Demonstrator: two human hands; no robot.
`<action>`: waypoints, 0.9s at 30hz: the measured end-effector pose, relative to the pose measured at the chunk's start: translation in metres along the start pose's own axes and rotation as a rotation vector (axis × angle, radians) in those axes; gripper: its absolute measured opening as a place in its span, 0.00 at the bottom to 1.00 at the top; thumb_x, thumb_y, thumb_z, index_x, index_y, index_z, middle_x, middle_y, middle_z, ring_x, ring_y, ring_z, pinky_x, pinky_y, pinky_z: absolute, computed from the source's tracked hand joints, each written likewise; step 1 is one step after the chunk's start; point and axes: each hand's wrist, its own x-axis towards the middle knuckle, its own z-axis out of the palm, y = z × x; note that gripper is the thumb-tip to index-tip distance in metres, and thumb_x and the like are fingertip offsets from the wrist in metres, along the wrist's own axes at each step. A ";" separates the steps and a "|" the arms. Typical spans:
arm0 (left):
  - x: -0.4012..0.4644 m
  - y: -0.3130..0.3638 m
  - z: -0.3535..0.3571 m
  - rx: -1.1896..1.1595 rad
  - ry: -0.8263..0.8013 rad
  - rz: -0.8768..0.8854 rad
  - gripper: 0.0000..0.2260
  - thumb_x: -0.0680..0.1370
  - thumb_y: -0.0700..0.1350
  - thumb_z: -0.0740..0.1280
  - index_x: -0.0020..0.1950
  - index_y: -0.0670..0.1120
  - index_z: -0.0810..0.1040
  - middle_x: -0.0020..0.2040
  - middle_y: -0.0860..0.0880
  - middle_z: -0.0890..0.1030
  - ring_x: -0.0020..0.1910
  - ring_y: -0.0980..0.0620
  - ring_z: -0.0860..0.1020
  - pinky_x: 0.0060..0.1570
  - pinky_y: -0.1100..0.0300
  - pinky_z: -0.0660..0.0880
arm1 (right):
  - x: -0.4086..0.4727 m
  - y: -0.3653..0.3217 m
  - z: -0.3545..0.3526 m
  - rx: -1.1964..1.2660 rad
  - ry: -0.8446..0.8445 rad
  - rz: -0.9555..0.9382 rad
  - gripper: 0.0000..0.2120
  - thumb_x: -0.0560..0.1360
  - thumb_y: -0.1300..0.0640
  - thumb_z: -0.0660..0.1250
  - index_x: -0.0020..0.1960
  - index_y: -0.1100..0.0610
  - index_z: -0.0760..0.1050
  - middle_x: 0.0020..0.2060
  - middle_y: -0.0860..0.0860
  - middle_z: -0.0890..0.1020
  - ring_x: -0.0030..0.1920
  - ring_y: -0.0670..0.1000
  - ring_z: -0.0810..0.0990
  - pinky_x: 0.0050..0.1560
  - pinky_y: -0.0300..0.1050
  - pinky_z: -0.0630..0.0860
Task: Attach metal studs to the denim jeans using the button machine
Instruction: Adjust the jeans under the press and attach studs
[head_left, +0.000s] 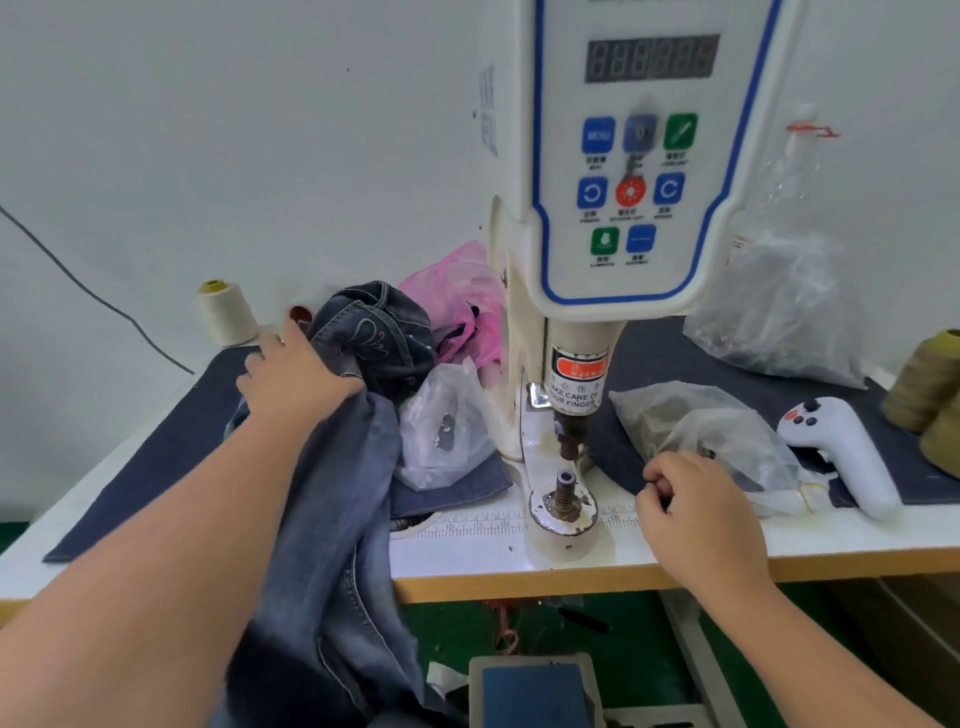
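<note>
The white button machine (623, 208) stands at the table's middle, its punch head (569, 441) above the round lower die (563, 493). Nothing lies between punch and die. Denim jeans (363, 353) are bunched at the back left and hang down over the table's front edge. My left hand (293, 374) rests on the jeans pile, fingers spread over the fabric. To the right of the die, my right hand (691, 504) hovers with fingers curled; I cannot see whether they pinch a stud. A clear bag of studs (691, 426) lies just behind it.
Another clear bag (447, 426) and a pink bag (457, 296) sit left of the machine. A white handheld controller (841, 447), thread cones (226, 312) (930, 389) and a large plastic bag (779, 312) ring the table. A foot pedal (535, 691) lies below the table.
</note>
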 end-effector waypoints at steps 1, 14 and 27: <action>0.004 -0.006 0.005 -0.037 -0.093 -0.029 0.41 0.68 0.59 0.75 0.72 0.42 0.62 0.67 0.38 0.72 0.67 0.33 0.70 0.64 0.39 0.69 | 0.000 0.000 0.000 -0.004 -0.002 0.000 0.03 0.72 0.61 0.69 0.43 0.53 0.78 0.34 0.44 0.74 0.37 0.46 0.72 0.32 0.35 0.62; -0.031 -0.018 -0.039 -0.668 0.276 -0.014 0.19 0.68 0.47 0.70 0.57 0.50 0.69 0.46 0.50 0.76 0.45 0.46 0.75 0.47 0.55 0.69 | 0.000 0.003 0.002 0.046 0.018 -0.008 0.04 0.72 0.62 0.69 0.44 0.54 0.78 0.33 0.41 0.73 0.38 0.45 0.72 0.32 0.37 0.64; -0.062 -0.097 -0.131 -0.773 0.017 0.142 0.28 0.65 0.55 0.77 0.63 0.56 0.77 0.55 0.48 0.84 0.54 0.40 0.83 0.54 0.33 0.77 | -0.028 -0.058 -0.055 0.651 0.160 -0.272 0.12 0.79 0.55 0.58 0.48 0.57 0.80 0.39 0.47 0.80 0.43 0.44 0.78 0.44 0.38 0.73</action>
